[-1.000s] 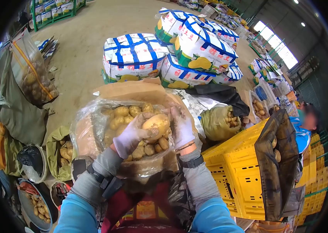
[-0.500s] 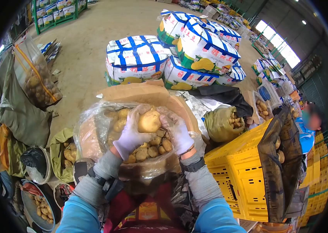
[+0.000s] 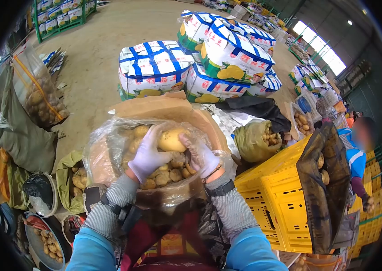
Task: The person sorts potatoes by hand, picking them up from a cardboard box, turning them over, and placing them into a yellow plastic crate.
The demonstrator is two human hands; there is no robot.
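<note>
A large pale potato is held between my two gloved hands, above an open cardboard box lined with clear plastic. My left hand wraps round its left side, fingers closed on it. On its right side, the fingers of my right hand press against it. Below them, smaller potatoes fill the box, partly hidden by my hands and the plastic liner.
White printed potato packs are stacked ahead. Yellow crates stand at my right, near a co-worker in blue. Potato sacks and a grey tub of potatoes are on my left.
The potato has turned between my hands and now lies longer sideways. My view has shifted slightly. At the far right, the co-worker's arm now shows lower down.
</note>
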